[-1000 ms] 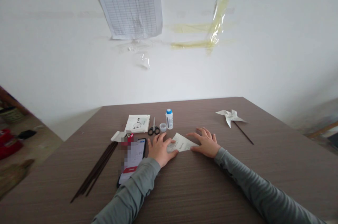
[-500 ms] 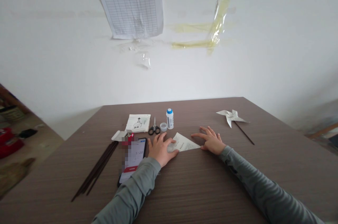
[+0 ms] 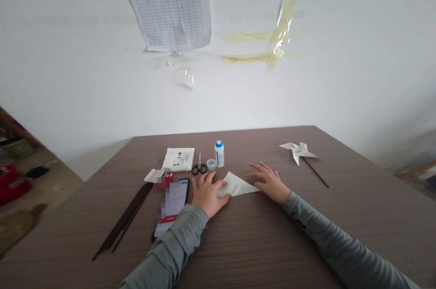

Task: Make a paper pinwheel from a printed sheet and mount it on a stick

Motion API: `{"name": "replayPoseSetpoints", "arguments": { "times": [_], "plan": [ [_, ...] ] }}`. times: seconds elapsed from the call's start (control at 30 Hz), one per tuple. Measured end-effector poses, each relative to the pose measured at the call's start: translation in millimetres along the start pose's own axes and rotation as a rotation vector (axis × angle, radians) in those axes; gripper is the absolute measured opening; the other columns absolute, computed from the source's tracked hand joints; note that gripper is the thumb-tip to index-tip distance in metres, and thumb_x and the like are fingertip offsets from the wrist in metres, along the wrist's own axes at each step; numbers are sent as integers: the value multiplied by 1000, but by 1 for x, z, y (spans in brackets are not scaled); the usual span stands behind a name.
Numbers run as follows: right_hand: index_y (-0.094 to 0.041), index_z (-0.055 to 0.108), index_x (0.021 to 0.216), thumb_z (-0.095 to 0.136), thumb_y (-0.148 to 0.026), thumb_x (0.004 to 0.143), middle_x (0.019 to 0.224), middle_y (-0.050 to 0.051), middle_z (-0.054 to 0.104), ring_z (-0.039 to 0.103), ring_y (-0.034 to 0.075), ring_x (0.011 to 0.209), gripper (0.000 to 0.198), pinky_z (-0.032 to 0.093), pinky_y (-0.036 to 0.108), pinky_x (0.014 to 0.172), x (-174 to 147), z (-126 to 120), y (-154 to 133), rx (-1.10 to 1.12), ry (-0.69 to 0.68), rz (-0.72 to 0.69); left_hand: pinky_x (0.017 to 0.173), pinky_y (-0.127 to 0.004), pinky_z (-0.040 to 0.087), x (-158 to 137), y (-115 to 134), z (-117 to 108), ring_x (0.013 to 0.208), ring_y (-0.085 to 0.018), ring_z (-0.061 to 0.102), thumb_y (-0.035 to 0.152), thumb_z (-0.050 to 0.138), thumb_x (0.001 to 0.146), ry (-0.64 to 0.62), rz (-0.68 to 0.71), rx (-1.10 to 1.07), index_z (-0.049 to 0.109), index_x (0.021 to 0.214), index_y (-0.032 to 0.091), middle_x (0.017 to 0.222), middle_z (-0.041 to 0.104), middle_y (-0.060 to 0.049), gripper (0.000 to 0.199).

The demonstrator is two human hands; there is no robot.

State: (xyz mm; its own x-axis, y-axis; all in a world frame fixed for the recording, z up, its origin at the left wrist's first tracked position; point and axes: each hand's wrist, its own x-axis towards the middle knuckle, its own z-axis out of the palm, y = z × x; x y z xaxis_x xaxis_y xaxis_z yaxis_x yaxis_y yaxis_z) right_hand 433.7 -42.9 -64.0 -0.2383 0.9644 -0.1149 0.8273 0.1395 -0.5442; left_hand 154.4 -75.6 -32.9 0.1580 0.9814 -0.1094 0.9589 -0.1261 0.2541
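Note:
A printed sheet of paper (image 3: 237,185), folded into a triangle, lies flat on the brown table (image 3: 252,243). My left hand (image 3: 208,193) rests with spread fingers over its left end, hiding that corner. At the paper's right tip is my right hand (image 3: 270,183), fingers stretched out and apart, with nothing in it; whether it touches the tip I cannot tell. Just beyond the paper stands a white bottle with a blue cap (image 3: 220,154). Beside the bottle are a small round plastic cup (image 3: 211,164) and black-handled scissors (image 3: 199,168).
A phone (image 3: 172,207) lies left of my left forearm, near a small red box (image 3: 166,180) and several dark thin sticks (image 3: 124,221). A stack of paper squares (image 3: 178,159) sits farther back. On the right lies a paper pinwheel (image 3: 299,150) on a stick.
My right hand has shifted slightly at the paper's right tip, its thumb drawing up from the point. My left hand stays on the paper.

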Motion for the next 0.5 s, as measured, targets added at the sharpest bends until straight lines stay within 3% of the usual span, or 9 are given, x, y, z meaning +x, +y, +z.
{"name": "replayPoseSetpoints", "arguments": {
  "times": [0.17,0.37,0.5],
  "plan": [
    [-43,93,163,84,-38,115,206,7,59,36,55,198,49,27,96,155,1,25,-15,-78,81,-124,160,-91,27,0,5,5,195,-52,46,42,94,113,44,14,10,96,157,36,204,63,-11,44],
    [-43,93,159,99,-51,110,199,11,66,44,57,194,50,31,96,154,5,34,-25,-148,105,-82,158,-92,31,6,-1,23,190,-55,52,44,96,113,130,70,-16,97,150,35,199,69,-13,38],
    [-41,94,160,100,-57,109,198,15,67,45,59,192,53,33,96,154,4,33,-28,-160,119,-71,158,-92,31,7,-2,27,189,-54,53,49,94,116,118,53,-16,94,154,33,197,70,-15,41]
  ]
}}
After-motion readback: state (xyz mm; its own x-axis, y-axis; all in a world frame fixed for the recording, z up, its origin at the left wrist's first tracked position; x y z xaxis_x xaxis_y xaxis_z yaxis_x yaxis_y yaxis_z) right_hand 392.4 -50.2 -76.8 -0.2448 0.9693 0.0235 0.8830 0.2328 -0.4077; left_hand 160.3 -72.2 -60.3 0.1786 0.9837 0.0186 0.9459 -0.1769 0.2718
